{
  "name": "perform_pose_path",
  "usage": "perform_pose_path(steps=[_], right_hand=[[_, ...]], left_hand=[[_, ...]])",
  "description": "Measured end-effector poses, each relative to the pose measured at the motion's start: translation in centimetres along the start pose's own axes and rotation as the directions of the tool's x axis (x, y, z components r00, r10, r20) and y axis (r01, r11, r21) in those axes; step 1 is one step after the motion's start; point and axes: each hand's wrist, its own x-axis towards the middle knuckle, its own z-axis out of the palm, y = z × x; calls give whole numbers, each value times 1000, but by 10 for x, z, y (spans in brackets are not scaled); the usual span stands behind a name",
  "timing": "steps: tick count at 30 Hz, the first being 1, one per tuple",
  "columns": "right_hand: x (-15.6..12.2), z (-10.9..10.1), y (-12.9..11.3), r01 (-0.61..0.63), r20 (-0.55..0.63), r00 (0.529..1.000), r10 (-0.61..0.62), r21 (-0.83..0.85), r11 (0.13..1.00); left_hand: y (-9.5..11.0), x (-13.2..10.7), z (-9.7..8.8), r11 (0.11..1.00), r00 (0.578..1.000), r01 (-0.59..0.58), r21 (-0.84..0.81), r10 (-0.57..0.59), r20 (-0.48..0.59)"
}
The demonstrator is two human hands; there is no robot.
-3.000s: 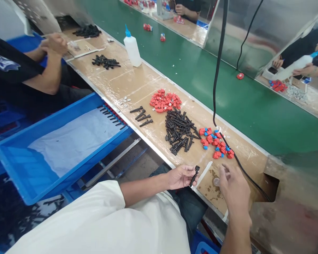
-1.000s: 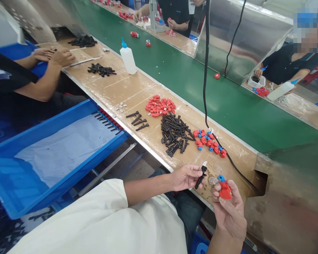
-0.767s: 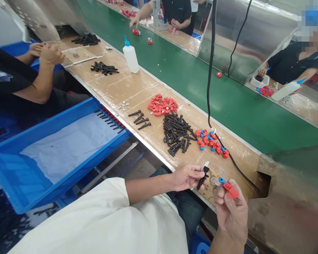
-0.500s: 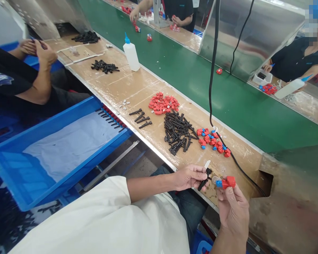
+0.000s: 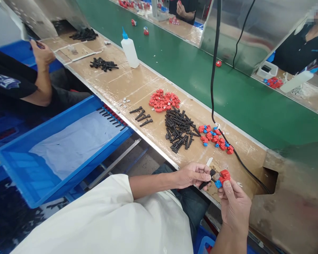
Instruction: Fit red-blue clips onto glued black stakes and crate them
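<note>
My left hand (image 5: 193,176) is closed on a black plastic gun-shaped part (image 5: 205,184), held low over the front edge of the bench. Beside it, my right hand (image 5: 234,204) pinches a red-and-blue plastic piece (image 5: 224,176) between thumb and fingers. The blue end of that piece is right by the black part; whether they touch I cannot tell. A small white pointed strip (image 5: 209,162) shows just beyond my left fingers. Farther up the bench lie a pile of black parts (image 5: 180,127) and a cluster of red-and-blue pieces (image 5: 217,138).
Red pieces (image 5: 163,100) are heaped behind the black pile. A white glue bottle (image 5: 129,51) stands by the green conveyor belt (image 5: 185,77). A black cable (image 5: 214,70) hangs onto the bench. To the left is a blue tray (image 5: 69,180); a co-worker's hand (image 5: 43,54) is beyond.
My right hand has tilted the red-and-blue piece and brought it closer to the black part. My left hand keeps its grip. The view has shifted slightly.
</note>
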Motion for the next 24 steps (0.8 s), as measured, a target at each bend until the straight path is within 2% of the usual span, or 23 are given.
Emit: perform_pose_path(steps=[4,7,14,24], right_hand=[[0,-2,5,18,-25,1000,-19,-48,999],[-1,-2,10,35,-48,998,-39,-78,996],[-9,7,16,151,-85,982,-168,-178,972],[-28,19,28,195,-125,965,-231,-248,949]], left_hand=[[2,-1,-1,983,996,-83,161,85,-9],[3,-1,-2,966,995,-97,238,99,1],[8,-3,-7,937,993,-113,330,112,23],[4,-6,-11,931,998,-70,358,67,20]])
